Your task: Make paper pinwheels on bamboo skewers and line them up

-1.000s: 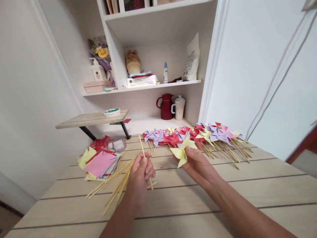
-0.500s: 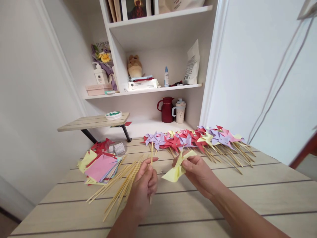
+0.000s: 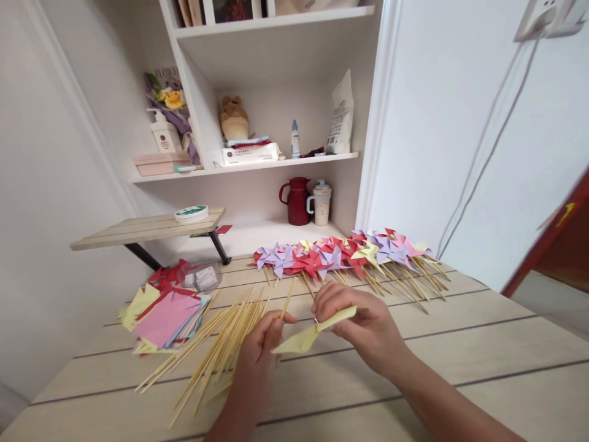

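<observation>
My left hand (image 3: 261, 347) is closed round a thin wooden stick (image 3: 288, 298), whose upper end points up and to the right. My right hand (image 3: 363, 328) pinches a pale yellow paper pinwheel (image 3: 301, 339), turned nearly edge-on, with a small shiny point at its middle. The pinwheel's left tip comes close to my left fingers; whether it touches them I cannot tell. Beside my left hand a bundle of loose wooden sticks (image 3: 221, 344) fans out over the table. Beyond both hands lies a long heap of pinwheels on sticks (image 3: 322, 258) in red, lilac, pink and yellow.
On the left lies a stack of coloured paper sheets (image 3: 168, 316), with a clear plastic box (image 3: 205, 278) behind it. A small raised shelf (image 3: 151, 228) carries a round white tub (image 3: 191, 213). A red jug (image 3: 298, 201) and a cup (image 3: 321, 202) stand at the back.
The view has swung to the right. My hands have come closer together. The yellow pinwheel has turned from facing me to nearly edge-on, and the stick now leans right.
</observation>
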